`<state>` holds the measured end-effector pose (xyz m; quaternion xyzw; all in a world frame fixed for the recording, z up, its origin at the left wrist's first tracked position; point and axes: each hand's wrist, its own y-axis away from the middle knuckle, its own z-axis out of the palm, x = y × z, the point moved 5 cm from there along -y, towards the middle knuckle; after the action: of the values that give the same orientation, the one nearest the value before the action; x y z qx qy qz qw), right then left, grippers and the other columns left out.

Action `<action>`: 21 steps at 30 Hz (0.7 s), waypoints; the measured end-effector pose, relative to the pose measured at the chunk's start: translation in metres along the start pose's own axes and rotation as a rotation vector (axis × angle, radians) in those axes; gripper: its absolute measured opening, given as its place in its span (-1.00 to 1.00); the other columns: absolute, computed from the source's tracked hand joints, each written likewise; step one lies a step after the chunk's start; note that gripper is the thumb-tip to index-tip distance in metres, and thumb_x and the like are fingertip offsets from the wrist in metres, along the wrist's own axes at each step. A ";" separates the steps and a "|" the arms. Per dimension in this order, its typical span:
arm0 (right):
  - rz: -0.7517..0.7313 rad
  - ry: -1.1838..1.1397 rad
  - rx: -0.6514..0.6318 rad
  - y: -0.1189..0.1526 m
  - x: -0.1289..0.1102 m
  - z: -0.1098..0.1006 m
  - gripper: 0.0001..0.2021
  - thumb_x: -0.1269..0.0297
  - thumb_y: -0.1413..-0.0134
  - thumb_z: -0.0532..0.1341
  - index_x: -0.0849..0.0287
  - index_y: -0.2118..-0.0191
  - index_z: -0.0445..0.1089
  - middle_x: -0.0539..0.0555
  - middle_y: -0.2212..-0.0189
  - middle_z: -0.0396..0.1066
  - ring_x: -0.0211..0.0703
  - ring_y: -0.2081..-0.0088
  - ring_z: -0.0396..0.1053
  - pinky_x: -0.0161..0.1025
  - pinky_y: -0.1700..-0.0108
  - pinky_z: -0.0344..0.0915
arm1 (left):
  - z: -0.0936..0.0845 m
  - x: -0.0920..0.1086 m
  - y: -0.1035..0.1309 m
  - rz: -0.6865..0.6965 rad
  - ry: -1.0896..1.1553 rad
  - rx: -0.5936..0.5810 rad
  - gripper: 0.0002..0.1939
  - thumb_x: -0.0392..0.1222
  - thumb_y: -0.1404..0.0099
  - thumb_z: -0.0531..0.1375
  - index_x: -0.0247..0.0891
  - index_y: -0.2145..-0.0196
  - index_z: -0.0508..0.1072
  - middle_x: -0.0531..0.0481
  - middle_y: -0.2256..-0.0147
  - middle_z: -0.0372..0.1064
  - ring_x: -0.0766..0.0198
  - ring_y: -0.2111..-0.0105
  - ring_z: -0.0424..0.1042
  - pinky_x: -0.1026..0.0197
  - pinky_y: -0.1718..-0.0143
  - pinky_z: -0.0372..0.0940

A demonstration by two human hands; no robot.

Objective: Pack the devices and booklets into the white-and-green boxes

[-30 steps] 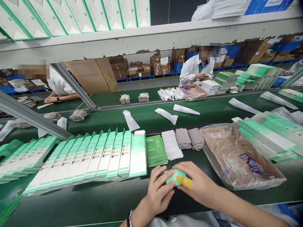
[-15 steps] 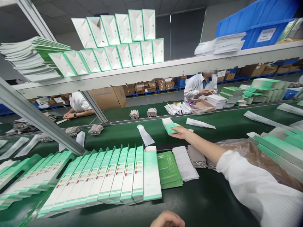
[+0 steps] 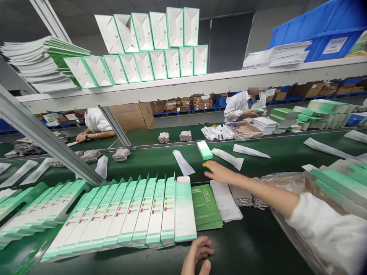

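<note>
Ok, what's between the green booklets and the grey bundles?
White printed sheets lie between the green booklets and the grey bundles; the head view shows it.

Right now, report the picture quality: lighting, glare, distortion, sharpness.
Head view: lighting is bright and mostly even; head view: clear plastic catches whitish glints; head view: wide-angle distortion seems to stretch the blue bin near the darkened top-right corner; head view: the right hand looks slightly soft, and pixelation masks the co-worker's face.

My right hand (image 3: 220, 172) extends forward, fingers loosely open; my left hand (image 3: 196, 255), half-curled, sits toward the desk's (image 3: 237, 244) near edge.
</note>
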<state>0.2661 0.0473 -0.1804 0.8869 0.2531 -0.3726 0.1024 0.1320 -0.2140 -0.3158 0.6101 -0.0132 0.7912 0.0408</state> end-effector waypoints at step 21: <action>-0.697 0.386 0.076 0.261 -0.027 0.071 -0.72 0.15 -0.35 0.04 0.07 0.14 0.49 -0.02 0.20 0.60 -0.19 0.26 0.58 -0.34 0.27 0.51 | 0.079 -0.010 0.006 -0.593 0.842 -0.013 -0.54 0.02 -0.15 0.27 -0.41 0.13 0.51 -0.27 0.16 0.55 -0.09 0.04 0.47 0.02 -0.02 0.26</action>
<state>0.3436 -0.2109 -0.2125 0.8047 0.5395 -0.2207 -0.1127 0.2107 -0.2256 -0.3049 0.2157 0.1728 0.9227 0.2689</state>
